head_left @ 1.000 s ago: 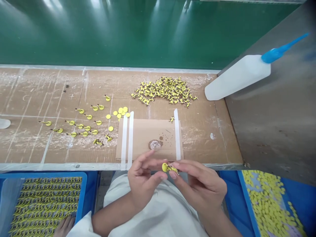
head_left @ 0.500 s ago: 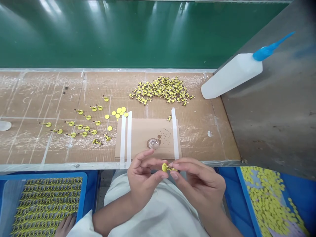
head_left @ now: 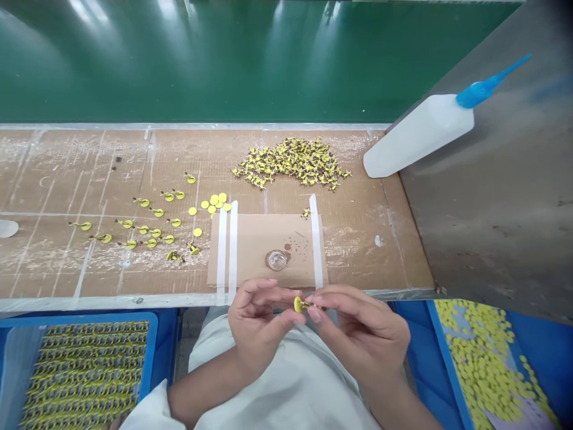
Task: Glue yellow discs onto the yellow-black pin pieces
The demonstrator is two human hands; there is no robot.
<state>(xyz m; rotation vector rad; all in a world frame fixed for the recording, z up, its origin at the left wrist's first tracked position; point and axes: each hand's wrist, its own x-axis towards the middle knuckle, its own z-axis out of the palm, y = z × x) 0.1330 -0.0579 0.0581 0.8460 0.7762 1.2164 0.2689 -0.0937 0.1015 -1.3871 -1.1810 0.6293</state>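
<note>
Dish (head_left: 277, 260) on cardboard (head_left: 257, 239), figurines (head_left: 299, 161) behind

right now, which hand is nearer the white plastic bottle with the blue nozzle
Right: the right hand is below and left of the bottle in view; the left hand is farther left.

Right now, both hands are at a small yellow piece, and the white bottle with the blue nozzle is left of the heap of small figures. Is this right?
Not quite: the head view shows the white bottle with the blue nozzle right of the heap of small figures, not left. The left hand and right hand are at a small yellow piece.
</note>
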